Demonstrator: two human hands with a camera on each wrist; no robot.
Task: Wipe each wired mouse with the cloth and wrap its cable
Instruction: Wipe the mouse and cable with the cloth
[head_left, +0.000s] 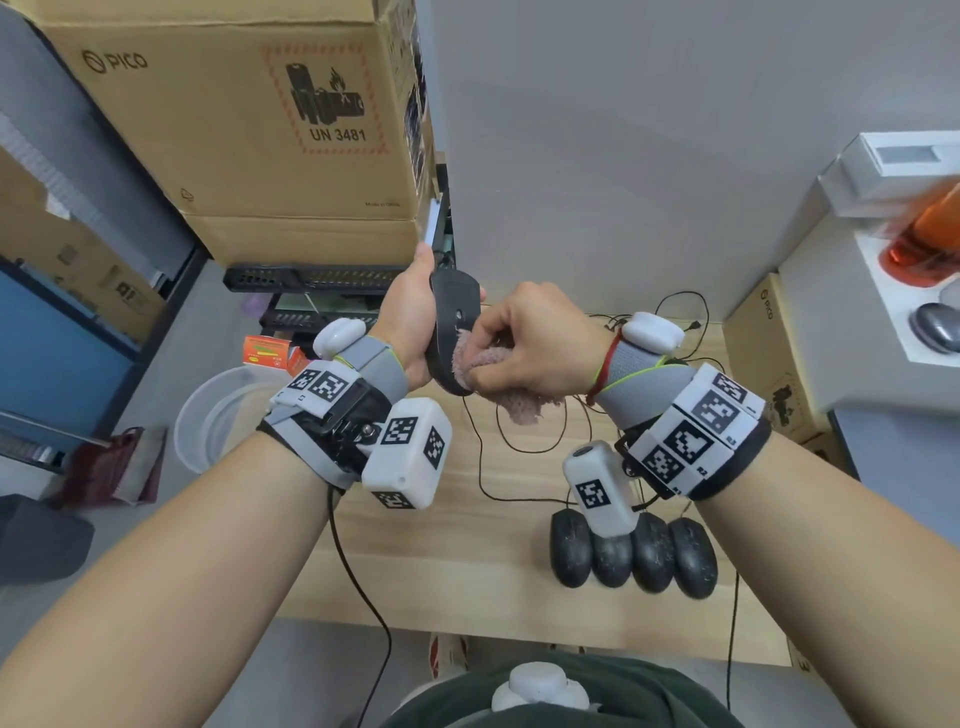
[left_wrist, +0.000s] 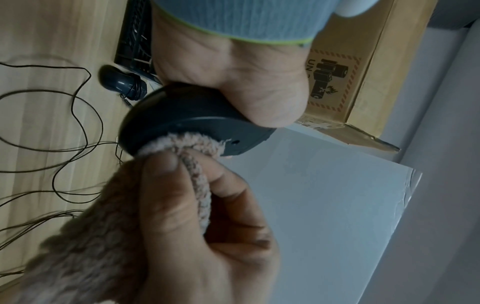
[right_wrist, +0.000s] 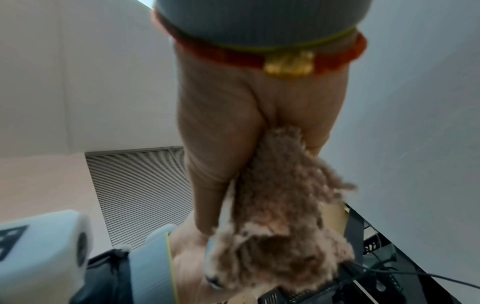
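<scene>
My left hand (head_left: 415, 312) grips a black wired mouse (head_left: 453, 327) held up above the wooden table (head_left: 431, 551), its flat underside turned toward my right hand. My right hand (head_left: 524, 343) pinches a fuzzy pink-beige cloth (head_left: 498, 374) and presses it against the mouse's underside (left_wrist: 197, 131). The cloth (right_wrist: 280, 205) hangs bunched from the right hand's fingers. The held mouse's cable (head_left: 483, 457) trails down onto the table. Several more black mice (head_left: 634, 553) lie side by side at the front right. One mouse with its cable wrapped (left_wrist: 122, 82) lies beside a black rack.
Loose black cables (head_left: 670, 332) tangle across the back of the table. A large cardboard box (head_left: 249, 130) stands on a black rack (head_left: 311, 278) at the left. A clear plastic bin (head_left: 218, 415) sits below left. A white shelf (head_left: 883, 291) with a silver mouse (head_left: 937, 327) is at the right.
</scene>
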